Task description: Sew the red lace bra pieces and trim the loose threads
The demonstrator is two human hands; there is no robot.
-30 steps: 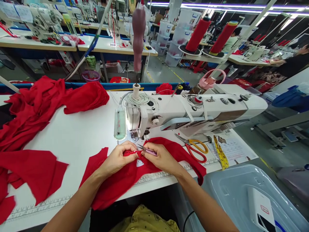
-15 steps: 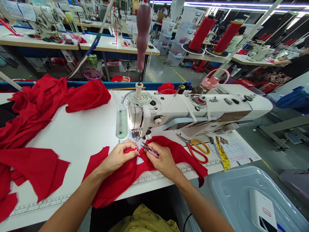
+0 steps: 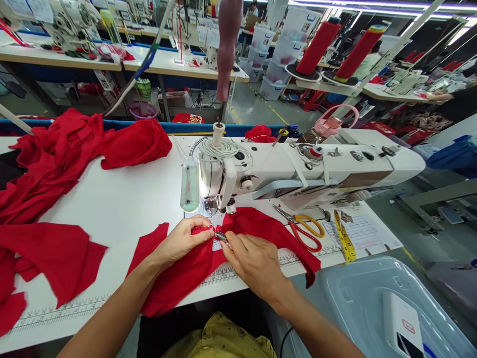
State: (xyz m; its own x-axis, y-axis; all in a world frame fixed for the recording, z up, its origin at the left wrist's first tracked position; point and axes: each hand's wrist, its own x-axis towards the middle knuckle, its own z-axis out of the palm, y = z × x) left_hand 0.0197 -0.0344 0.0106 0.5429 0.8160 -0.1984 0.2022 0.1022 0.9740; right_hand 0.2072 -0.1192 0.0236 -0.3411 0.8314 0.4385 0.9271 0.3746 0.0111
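My left hand (image 3: 186, 238) pinches the gathered edge of a red fabric piece (image 3: 179, 286) in front of the sewing machine's needle area. Thread snips (image 3: 220, 235) sit in my right hand (image 3: 255, 261), their blades pointing left and touching the fabric edge by my left fingertips. Most of the snips' handle is hidden by my fingers. The red cloth spreads over the table edge toward my lap, and another part of it extends right behind my right hand. Just beyond both hands stands the white sewing machine (image 3: 276, 169).
Orange-and-red-handled scissors (image 3: 303, 231) and a yellow tape measure (image 3: 345, 238) lie on the right. Red fabric piles (image 3: 55, 164) cover the table's left side. A lidded plastic bin (image 3: 365, 283) with a white device on it stands at lower right. Red thread cones (image 3: 318, 47) rise behind.
My right hand has turned and moved slightly left, bringing the snips' blades onto the fabric edge. My left hand keeps its pinch in nearly the same place.
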